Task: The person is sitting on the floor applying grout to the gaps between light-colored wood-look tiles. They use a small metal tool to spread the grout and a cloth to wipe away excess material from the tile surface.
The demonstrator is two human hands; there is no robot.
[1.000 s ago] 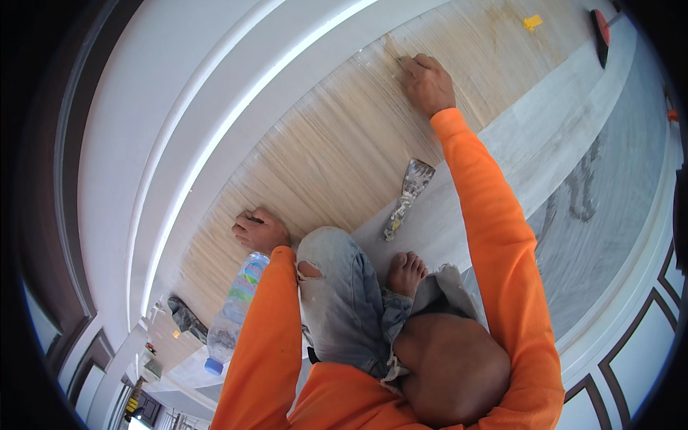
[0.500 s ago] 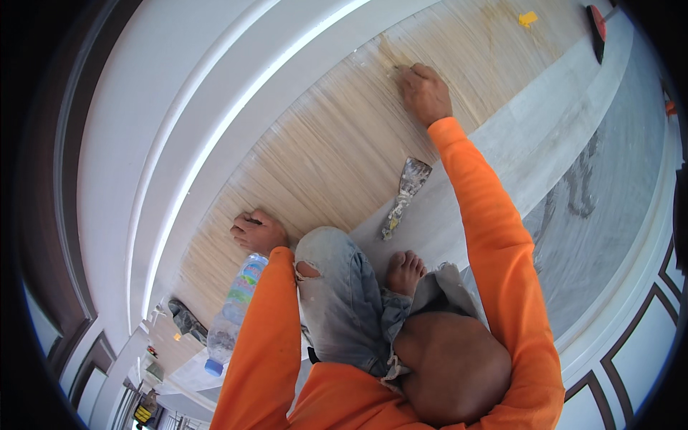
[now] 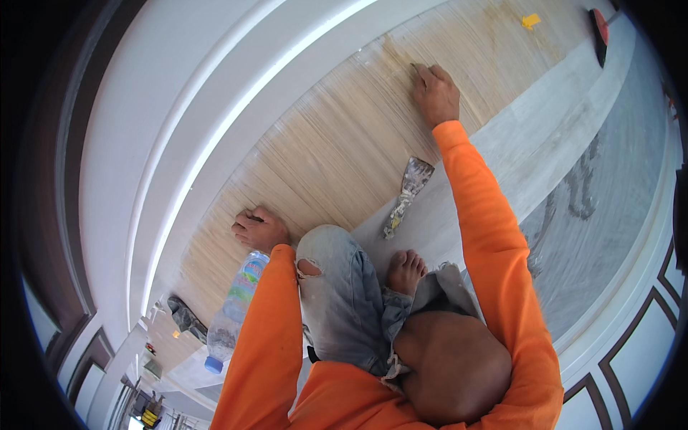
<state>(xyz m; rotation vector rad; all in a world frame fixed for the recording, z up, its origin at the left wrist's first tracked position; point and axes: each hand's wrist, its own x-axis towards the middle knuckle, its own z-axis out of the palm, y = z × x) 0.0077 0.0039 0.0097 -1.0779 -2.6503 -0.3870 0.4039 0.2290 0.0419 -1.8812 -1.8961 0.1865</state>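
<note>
My right hand (image 3: pixel 436 93), its fingers closed, presses on the far part of the wood-look strip (image 3: pixel 322 158). A small tip shows at its fingers, too small to name. Near my knee, my left hand (image 3: pixel 261 229) rests on the same strip with curled fingers. Something thin and dark shows among them; I cannot make out what it is. A putty-smeared scraper (image 3: pixel 410 192) lies between my arms, its blade toward the wood-look strip. Beside my left forearm lies a clear plastic bottle (image 3: pixel 231 315) with a blue cap.
White stepped moulding (image 3: pixel 215 93) runs along the left. A yellow arrow-shaped piece (image 3: pixel 530 21) lies far off, near a red and black shoe or tool (image 3: pixel 599 39). Grey smeared flooring (image 3: pixel 580 193) is at right. A dark shoe (image 3: pixel 186 317) sits behind the bottle.
My right hand has shifted slightly to the right along the wood-look strip, its fingers still closed. My left hand, the scraper and the bottle have stayed almost in place.
</note>
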